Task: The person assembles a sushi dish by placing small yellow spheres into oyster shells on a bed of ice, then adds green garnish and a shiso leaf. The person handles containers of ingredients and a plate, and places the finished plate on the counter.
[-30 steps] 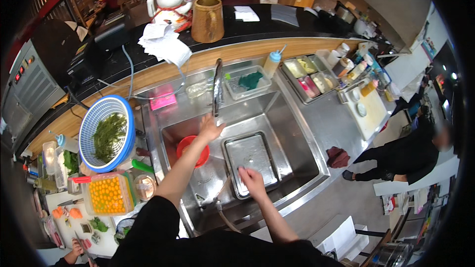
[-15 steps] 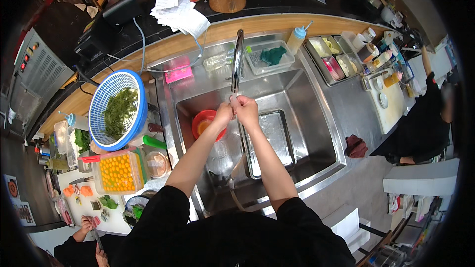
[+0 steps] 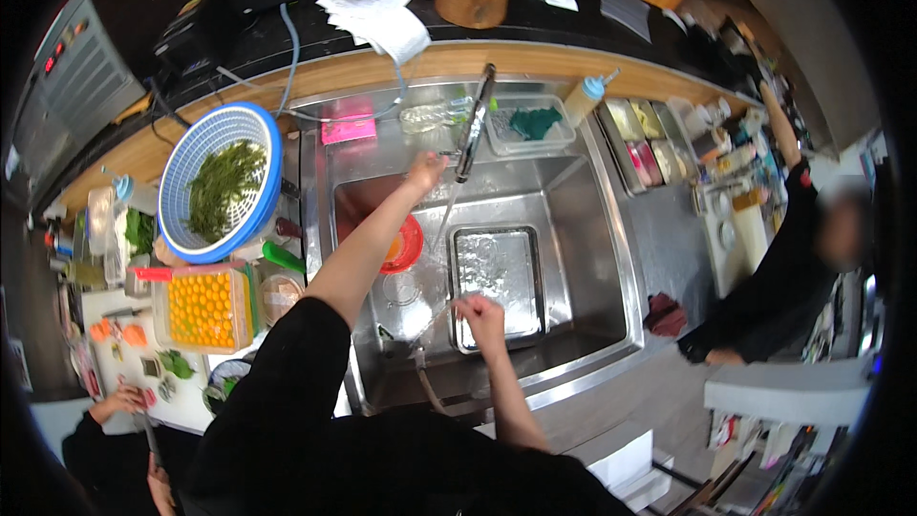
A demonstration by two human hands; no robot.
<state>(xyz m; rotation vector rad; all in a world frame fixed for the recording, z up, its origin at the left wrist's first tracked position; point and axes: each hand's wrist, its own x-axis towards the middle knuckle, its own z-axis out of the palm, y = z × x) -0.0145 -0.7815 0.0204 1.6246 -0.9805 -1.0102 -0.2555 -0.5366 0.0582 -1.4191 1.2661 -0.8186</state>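
Note:
My left hand [image 3: 427,172] reaches to the small lever [image 3: 447,153] beside the chrome tap [image 3: 475,124], its fingers closed at it. A thin stream of water [image 3: 447,215] runs from the spout. My right hand [image 3: 482,320] is over the near part of the steel sink [image 3: 587,258], fingers curled in, with nothing visible in it. Below and beyond that hand, a rectangular metal tray [image 3: 497,268] with water in it lies in the sink. A red bowl [image 3: 406,244] stands left of the tray, under my left forearm.
Left of the sink stand a blue-rimmed colander [image 3: 272,182] with green seaweed and a tub of egg yolks [image 3: 205,311]. A person's hands [image 3: 126,399] with a knife are at the lower left. Another person [image 3: 764,277] stands at right, near a dark red cloth [image 3: 666,315].
My hands were together under the spout; they have parted. The left has gone to the tap lever, the right has drawn back toward me. The view has shifted slightly.

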